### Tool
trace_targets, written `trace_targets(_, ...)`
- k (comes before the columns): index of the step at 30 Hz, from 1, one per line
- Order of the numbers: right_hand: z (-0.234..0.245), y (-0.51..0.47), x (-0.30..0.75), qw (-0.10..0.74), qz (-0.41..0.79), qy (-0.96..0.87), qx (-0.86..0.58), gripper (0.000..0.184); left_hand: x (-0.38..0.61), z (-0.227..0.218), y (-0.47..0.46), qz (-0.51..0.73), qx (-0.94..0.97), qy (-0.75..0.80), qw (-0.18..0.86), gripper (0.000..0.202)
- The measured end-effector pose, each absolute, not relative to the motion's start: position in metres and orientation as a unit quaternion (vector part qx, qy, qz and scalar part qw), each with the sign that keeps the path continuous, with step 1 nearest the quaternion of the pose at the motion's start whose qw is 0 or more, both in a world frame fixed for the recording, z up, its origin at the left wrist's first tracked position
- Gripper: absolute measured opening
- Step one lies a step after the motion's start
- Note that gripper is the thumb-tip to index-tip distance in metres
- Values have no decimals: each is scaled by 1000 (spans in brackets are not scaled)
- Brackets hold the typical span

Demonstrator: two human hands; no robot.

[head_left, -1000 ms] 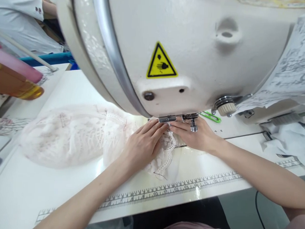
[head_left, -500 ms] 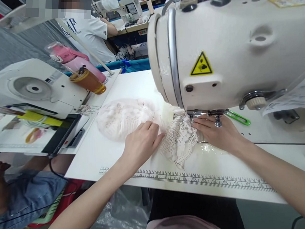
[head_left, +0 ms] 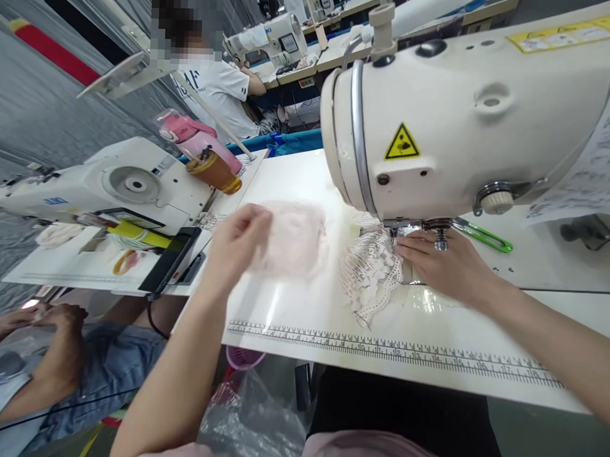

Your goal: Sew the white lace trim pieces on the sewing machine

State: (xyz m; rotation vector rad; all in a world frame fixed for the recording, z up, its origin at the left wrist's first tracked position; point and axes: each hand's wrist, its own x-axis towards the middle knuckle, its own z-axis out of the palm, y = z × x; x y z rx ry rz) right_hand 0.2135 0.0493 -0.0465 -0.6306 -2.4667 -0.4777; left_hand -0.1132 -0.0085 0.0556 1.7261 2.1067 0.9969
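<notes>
My left hand (head_left: 237,249) is raised over the left part of the sewing table, fingers curled together at the edge of a sheer pale pink fabric (head_left: 297,241). Motion smears both its fingertips and the fabric. My right hand (head_left: 436,260) lies flat with fingers stretched out beside the needle area, its fingertips touching the edge of a white lace piece (head_left: 371,274). The lace is spread under the head of the sewing machine (head_left: 438,126), partly hidden by the presser foot (head_left: 402,225). The right thumb is mostly out of sight.
Green thread snips (head_left: 485,236) lie behind my right hand. A printed ruler (head_left: 381,348) runs along the table's front edge. Left stand an amber cup (head_left: 214,172), a pink bottle (head_left: 203,138) and another sewing machine (head_left: 131,182). A seated person (head_left: 45,353) is at the lower left, another person (head_left: 217,92) behind.
My left hand has moved left and up from beside the lace, and the pale pink fabric has changed shape near it. My right hand stays at the lace. The camera view has shifted.
</notes>
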Motion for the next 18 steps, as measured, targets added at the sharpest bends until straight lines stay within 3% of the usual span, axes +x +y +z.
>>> trace_targets(5, -46, 48, 213, 263, -173, -919, -238, 35, -171, 77, -5, 344, 568, 743, 82, 26)
trace_targets(11, -47, 48, 213, 266, -186, -916, -236, 35, -206, 54, -12, 249, 560, 790, 14, 45)
trace_targets(15, -46, 49, 212, 271, -185, -914, -237, 32, -175, 54, -24, 265, 566, 775, -101, 50)
trace_targets(18, -46, 50, 211, 260, -193, -913, -249, 33, -117, 53, -29, 254, 697, 650, -164, 35)
